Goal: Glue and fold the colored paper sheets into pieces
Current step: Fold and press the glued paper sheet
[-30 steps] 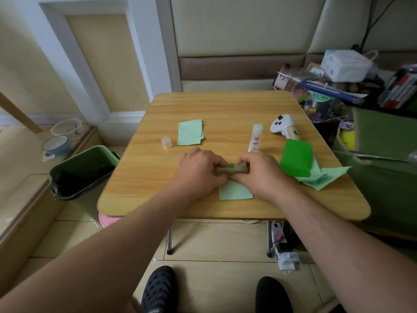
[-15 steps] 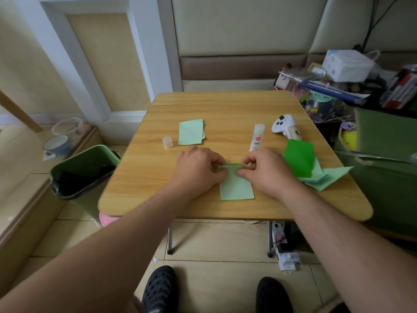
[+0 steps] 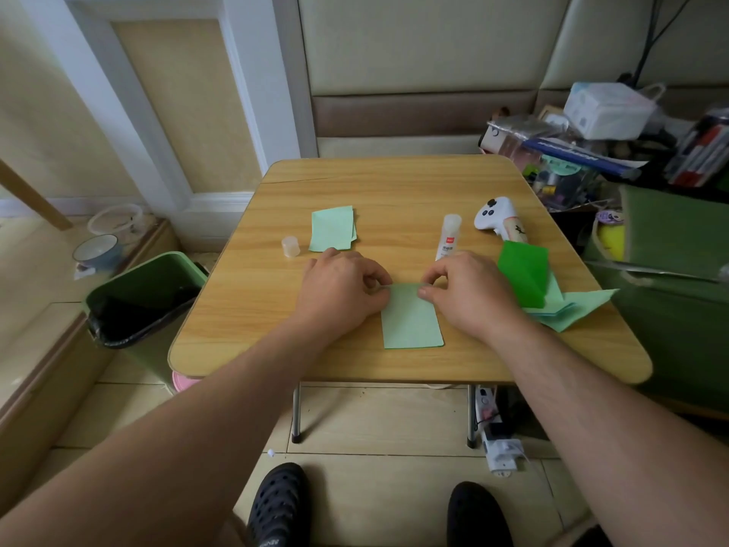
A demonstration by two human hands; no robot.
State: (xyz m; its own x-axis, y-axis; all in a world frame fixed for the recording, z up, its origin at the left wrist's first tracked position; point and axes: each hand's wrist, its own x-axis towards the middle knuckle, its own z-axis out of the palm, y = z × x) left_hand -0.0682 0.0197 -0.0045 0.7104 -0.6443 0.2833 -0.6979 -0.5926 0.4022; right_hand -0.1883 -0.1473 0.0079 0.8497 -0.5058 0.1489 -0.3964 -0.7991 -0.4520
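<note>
While the sheet lies flat: the pale green paper sheet (image 3: 412, 319) sits just below the middle of the frame, near the table's (image 3: 244, 309) front edge, between the two hands.
Handling: thin, light and limp by the look of it; likely to slide on the smooth wood and to crease wherever it is pressed, so it is best taken at the far edge and corners, with the rest left lying on the table.
Left hand (image 3: 341, 290): fingers curled, tips pinching the sheet's far left corner.
Right hand (image 3: 469, 292): fingers curled close together, thumb and forefinger nipping the far right corner; whether the edge is lifted or pressed down, I cannot tell.
Glue stick (image 3: 447, 236): uncapped, lying just above the right hand; its cap (image 3: 290, 246) stands to the left, apart.
Finished pieces (image 3: 333, 229): stacked above the left hand.
Spare sheets (image 3: 526, 278): dark and pale green, at the right of the frame.
</note>
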